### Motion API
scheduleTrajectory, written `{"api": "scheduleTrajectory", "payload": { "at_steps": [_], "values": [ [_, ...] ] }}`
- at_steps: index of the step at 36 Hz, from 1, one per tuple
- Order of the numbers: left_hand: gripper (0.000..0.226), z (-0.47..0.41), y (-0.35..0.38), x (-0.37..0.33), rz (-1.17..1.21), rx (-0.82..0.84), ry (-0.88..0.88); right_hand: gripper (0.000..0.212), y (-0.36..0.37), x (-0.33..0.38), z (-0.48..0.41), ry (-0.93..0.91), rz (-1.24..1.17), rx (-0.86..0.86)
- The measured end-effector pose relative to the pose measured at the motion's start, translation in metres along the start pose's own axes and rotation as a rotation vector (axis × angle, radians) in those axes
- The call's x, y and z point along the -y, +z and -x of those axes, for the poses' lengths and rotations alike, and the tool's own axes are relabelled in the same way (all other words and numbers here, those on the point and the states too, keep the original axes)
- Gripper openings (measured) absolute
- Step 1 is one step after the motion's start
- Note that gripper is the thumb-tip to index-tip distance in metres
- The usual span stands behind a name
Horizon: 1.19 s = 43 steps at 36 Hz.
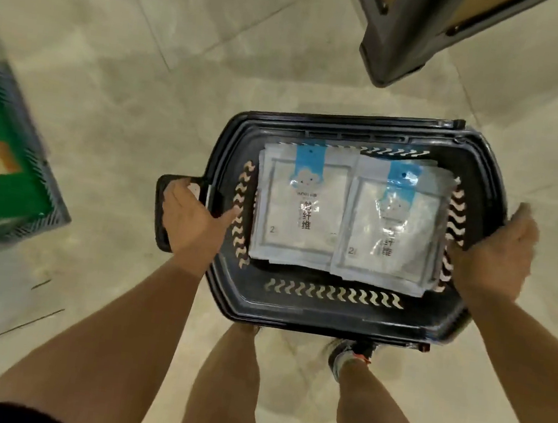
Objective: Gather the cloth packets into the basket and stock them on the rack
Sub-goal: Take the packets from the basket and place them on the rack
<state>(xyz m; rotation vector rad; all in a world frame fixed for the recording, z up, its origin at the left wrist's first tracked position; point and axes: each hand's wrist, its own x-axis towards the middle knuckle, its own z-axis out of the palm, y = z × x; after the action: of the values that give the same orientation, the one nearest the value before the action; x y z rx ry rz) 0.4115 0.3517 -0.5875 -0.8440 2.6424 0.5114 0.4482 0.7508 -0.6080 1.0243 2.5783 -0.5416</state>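
Cloth packets [299, 213] in clear wrap with blue tags lie in two piles side by side inside our black plastic basket [329, 311]. Our left hand [191, 217] grips its left handle [161, 206], and our right hand [496, 258] grips its right side.

Open tiled floor [189, 64] lies beyond the black plastic basket [338, 317], flanked by a green-filled grey crate [42, 186] left and a dark rack base [401, 52] far right.

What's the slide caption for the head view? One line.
Left hand and right hand grip a black basket holding two stacks of cloth packets.
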Motion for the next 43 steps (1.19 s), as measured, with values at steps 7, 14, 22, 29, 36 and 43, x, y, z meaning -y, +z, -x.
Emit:
{"api": "scheduleTrajectory", "payload": {
  "at_steps": [7,14,22,29,36,43],
  "values": [
    [0.048,-0.013,0.048,0.022,0.157,0.045,-0.216,0.040,0.024,-0.008,-0.016,0.175,-0.016,-0.133],
    [0.059,-0.013,0.041,0.020,0.123,0.090,-0.206,0.034,0.008,-0.006,-0.018,0.181,-0.061,-0.027],
    [0.049,0.009,-0.053,0.009,0.150,0.168,-0.166,0.026,-0.068,0.009,0.028,0.153,-0.137,0.054],
    [0.049,0.073,-0.214,0.003,0.184,0.161,-0.095,0.031,-0.196,0.046,0.126,0.089,-0.164,0.027],
    [0.059,0.123,-0.384,0.009,0.220,0.056,0.006,0.028,-0.341,0.112,0.222,-0.034,-0.165,-0.051],
    [0.057,0.130,-0.487,0.041,0.278,0.011,0.048,0.025,-0.416,0.190,0.287,-0.143,-0.210,-0.116]
  ]
}}
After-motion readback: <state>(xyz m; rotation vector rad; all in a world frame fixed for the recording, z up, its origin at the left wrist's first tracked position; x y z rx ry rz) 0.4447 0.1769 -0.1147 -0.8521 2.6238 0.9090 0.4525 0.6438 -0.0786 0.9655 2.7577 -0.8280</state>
